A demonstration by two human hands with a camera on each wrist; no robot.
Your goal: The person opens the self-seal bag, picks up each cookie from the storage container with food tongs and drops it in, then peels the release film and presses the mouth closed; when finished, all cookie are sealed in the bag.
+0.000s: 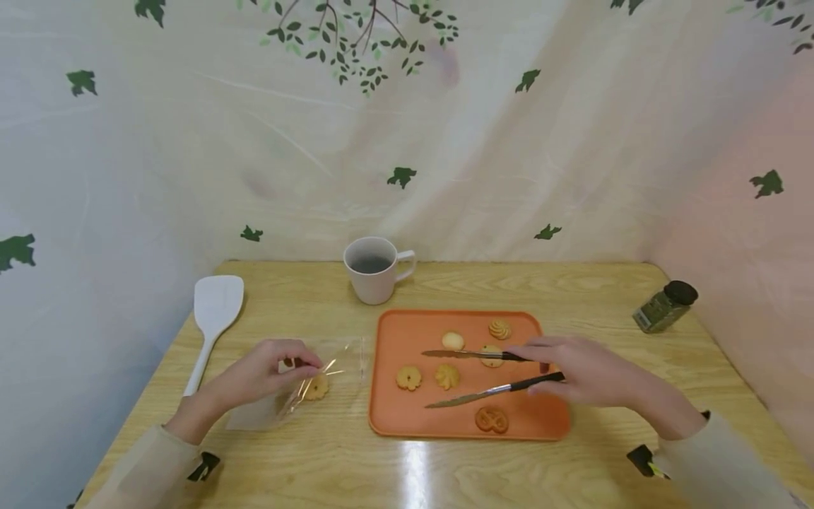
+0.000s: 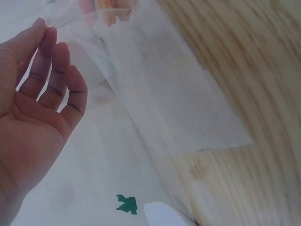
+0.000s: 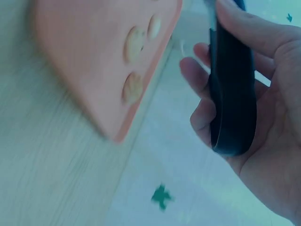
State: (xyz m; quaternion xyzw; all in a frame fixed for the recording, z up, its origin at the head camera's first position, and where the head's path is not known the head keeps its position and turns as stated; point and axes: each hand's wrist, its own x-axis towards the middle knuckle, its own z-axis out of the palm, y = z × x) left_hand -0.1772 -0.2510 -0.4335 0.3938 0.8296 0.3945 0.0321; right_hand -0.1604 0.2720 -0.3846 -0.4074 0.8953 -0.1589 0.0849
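My left hand (image 1: 267,371) pinches the edge of a clear plastic bag (image 1: 350,353) between thumb and fingertips. A flower-shaped cookie (image 1: 316,388) shows at the bag, close under those fingers. In the left wrist view the bag (image 2: 164,89) hangs flat and see-through. My right hand (image 1: 591,371) grips black-handled tongs (image 1: 537,382) above the orange tray (image 1: 389,417). The tongs' arms stand apart with nothing pinched between their tips. Several cookies lie on the tray, among them a flower-shaped one (image 1: 409,377), a swirled one (image 1: 447,376) and a pretzel-shaped one (image 1: 492,420).
A white mug (image 1: 372,283) with dark liquid stands behind the tray. At the left edge lies a white spatula (image 1: 218,304). A green jar with a black lid (image 1: 664,307) tilts at the right. A leaf-printed cloth (image 1: 318,155) hangs behind the wooden table (image 1: 331,466).
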